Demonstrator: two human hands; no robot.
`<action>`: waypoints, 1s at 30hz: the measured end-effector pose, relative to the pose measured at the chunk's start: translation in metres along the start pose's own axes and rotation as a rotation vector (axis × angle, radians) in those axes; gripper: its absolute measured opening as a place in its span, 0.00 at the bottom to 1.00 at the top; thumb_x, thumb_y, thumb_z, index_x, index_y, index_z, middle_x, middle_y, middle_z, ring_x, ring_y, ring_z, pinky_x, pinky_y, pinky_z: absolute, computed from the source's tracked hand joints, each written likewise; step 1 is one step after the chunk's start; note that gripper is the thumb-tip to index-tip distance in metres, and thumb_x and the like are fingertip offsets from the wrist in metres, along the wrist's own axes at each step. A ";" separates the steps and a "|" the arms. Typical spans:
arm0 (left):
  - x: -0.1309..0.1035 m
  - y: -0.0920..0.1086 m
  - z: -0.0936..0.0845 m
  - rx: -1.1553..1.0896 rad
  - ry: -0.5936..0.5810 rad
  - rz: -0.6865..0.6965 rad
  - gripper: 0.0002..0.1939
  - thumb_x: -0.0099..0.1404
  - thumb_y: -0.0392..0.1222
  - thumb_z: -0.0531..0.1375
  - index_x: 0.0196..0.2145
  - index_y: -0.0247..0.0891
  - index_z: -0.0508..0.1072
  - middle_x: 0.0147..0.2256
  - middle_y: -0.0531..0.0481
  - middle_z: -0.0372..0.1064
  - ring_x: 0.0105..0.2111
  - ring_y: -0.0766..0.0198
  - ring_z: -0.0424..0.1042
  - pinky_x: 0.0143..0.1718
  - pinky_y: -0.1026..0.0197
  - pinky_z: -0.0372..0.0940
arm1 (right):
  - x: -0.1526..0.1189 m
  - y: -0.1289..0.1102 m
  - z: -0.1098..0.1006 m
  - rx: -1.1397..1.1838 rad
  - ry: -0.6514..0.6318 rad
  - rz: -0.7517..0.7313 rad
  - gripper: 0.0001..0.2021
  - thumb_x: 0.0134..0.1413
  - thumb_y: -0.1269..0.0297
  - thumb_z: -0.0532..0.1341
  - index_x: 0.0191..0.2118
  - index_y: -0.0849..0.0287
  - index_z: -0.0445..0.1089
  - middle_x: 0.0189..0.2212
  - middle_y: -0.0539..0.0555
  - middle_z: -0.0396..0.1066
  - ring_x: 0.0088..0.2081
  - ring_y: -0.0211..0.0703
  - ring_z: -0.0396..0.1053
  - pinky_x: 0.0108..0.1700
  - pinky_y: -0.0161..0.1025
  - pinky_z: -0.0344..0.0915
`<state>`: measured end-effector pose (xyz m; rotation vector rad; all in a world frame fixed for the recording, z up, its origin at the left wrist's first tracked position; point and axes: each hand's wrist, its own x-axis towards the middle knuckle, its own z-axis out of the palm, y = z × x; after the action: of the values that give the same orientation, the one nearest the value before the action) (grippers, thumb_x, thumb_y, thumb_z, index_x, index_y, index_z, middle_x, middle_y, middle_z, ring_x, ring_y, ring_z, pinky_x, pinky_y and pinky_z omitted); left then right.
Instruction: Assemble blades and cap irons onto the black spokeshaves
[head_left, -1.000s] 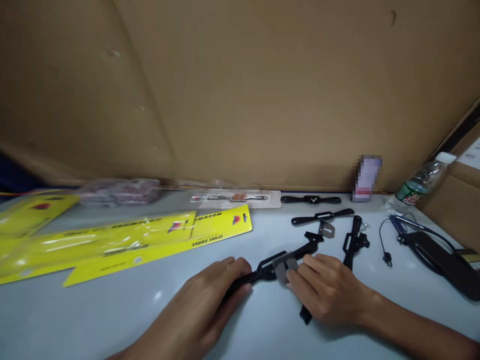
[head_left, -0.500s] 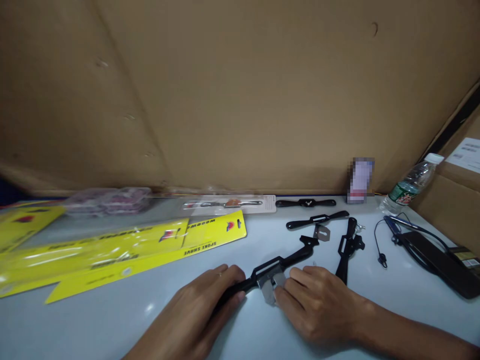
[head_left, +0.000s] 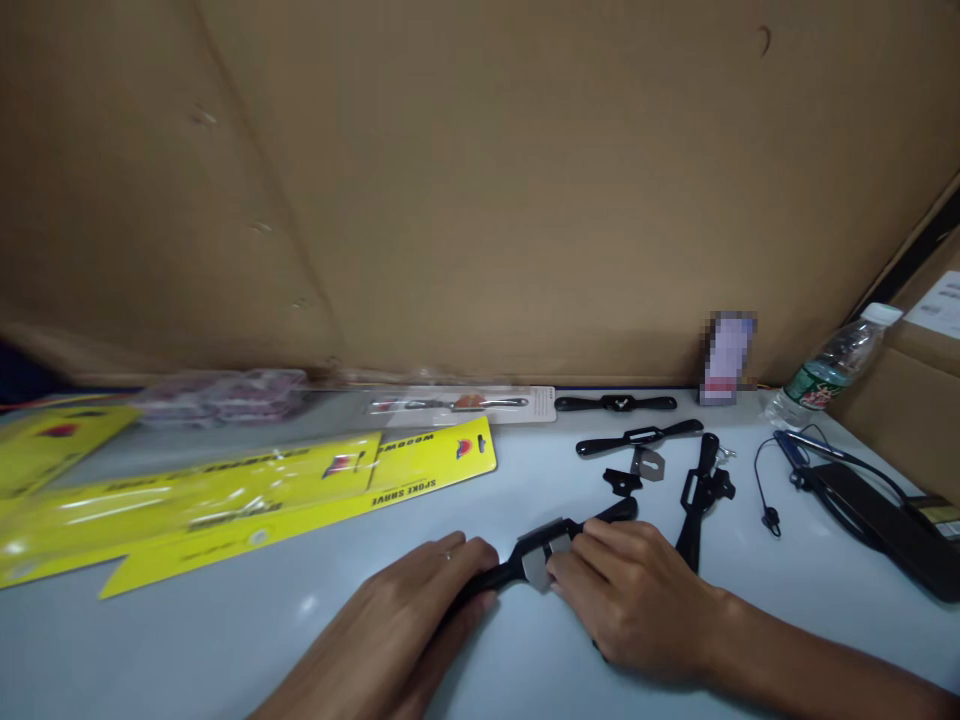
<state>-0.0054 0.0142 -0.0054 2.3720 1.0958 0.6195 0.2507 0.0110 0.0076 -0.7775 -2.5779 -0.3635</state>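
My left hand [head_left: 405,610] is wrapped round one handle of a black spokeshave [head_left: 495,577]. Closed in a pinch, my right hand [head_left: 637,600] holds a flat metal blade [head_left: 535,568] against the middle of the tool; its fingertips and part of the blade's edge are hidden. Beyond the far handle lies a small black cap plate [head_left: 622,482], and touching or close behind it a slotted blade [head_left: 648,464]. Another spokeshave body [head_left: 639,438] rests further back. Right of my right hand lies one more spokeshave body [head_left: 691,515], with a black cap and silver screws by it.
Yellow spoke shave cards [head_left: 300,500] in clear plastic cover the left. At the back are plastic boxes [head_left: 225,396], a packaged spokeshave [head_left: 465,404], an assembled one [head_left: 616,403] and a blurred phone [head_left: 726,358]. A water bottle [head_left: 829,370], neckband earphones [head_left: 795,470] and a black case [head_left: 889,525] stand right.
The blade has moved up from below the frame and now lies over the spokeshave's middle. The far handle has lowered toward me, leaving the cap plate fully visible.
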 end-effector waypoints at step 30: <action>0.000 0.016 -0.001 -0.089 0.110 0.028 0.13 0.76 0.35 0.50 0.53 0.47 0.65 0.44 0.49 0.75 0.40 0.59 0.76 0.40 0.59 0.72 | -0.002 -0.007 -0.010 0.142 0.015 0.118 0.13 0.64 0.78 0.54 0.41 0.60 0.75 0.27 0.51 0.70 0.28 0.44 0.68 0.30 0.42 0.58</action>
<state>0.0037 0.0045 0.0043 2.3039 1.0590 0.8009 0.2511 0.0006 0.0147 -0.8657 -2.4977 -0.1475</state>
